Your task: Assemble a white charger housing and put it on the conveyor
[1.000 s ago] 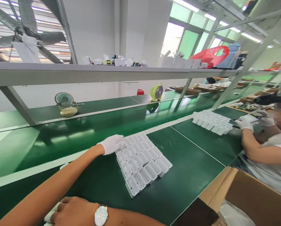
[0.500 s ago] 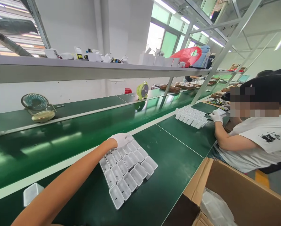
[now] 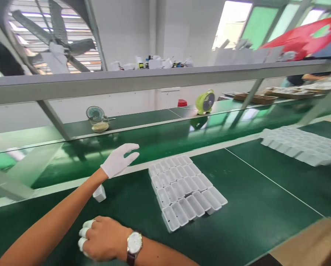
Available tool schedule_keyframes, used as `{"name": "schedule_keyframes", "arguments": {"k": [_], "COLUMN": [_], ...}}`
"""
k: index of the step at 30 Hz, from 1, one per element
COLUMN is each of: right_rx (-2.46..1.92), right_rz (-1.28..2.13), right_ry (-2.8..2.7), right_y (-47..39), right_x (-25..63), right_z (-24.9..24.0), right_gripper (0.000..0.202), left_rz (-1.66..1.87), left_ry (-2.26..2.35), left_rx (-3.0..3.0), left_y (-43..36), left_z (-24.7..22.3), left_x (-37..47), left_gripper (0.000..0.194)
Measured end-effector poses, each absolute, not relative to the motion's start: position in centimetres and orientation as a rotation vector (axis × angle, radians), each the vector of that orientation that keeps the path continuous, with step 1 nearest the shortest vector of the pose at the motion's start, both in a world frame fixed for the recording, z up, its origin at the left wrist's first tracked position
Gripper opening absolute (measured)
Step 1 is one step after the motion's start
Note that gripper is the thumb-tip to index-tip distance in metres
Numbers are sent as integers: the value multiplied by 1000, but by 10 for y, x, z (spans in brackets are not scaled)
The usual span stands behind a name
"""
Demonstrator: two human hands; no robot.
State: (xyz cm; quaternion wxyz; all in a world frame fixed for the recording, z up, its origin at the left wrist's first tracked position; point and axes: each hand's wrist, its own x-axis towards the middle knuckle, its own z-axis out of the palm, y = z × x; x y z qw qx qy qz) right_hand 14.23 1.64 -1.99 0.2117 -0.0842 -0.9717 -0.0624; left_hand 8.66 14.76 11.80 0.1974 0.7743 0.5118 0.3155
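My left hand (image 3: 121,159), in a white glove, is raised over the near edge strip of the green belt, thumb and fingers apart, holding nothing. To its right, rows of white rectangular trays (image 3: 182,184) lie side by side on the green table. A single small white tray (image 3: 99,193) sits just below my left wrist. Low in the view, my right hand (image 3: 101,238) has white covers on its fingertips and a watch at the wrist. Its fingers are curled in, and whatever may be inside them is hidden.
A second group of white trays (image 3: 301,144) lies at the right. Beyond the belt stand a yellow-green fan (image 3: 205,102) and a small round fan (image 3: 95,113). A shelf (image 3: 154,79) crosses above; a cardboard box (image 3: 312,244) is at the lower right.
The view has turned left. My left hand has come off the far side of the tray rows and moved left, opening. My right hand has entered the view.
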Motion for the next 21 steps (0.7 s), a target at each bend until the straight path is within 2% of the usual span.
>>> {"name": "schedule_keyframes", "arguments": {"k": [4, 8, 12, 15, 17, 19, 21], "right_rx": [-168, -188, -135, -113, -137, -160, -183], "right_rz": [-51, -27, -86, -160, -145, 7, 349], "right_ry": [-2640, -2620, -2578, -2491, -2417, -2339, -2280], "right_y": [17, 15, 17, 23, 26, 29, 31], "right_x": [138, 140, 137, 124, 114, 107, 107], "right_z": [-23, -26, -46, -78, -97, -108, -106], "right_gripper": [19, 12, 14, 10, 21, 22, 19], "left_rz": [1114, 1120, 1054, 1040, 1031, 1030, 1035], "left_ry": [1792, 1818, 1791, 1751, 1680, 1596, 1532], "left_rx": [1772, 1649, 1601, 1593, 1591, 1585, 1583], "left_y": [102, 61, 47, 51, 54, 57, 57], "left_z": [93, 48, 15, 5, 2, -1, -2], "left_x": [0, -32, -26, -23, -24, -26, -28], "left_gripper": [47, 42, 63, 63, 68, 77, 83]}}
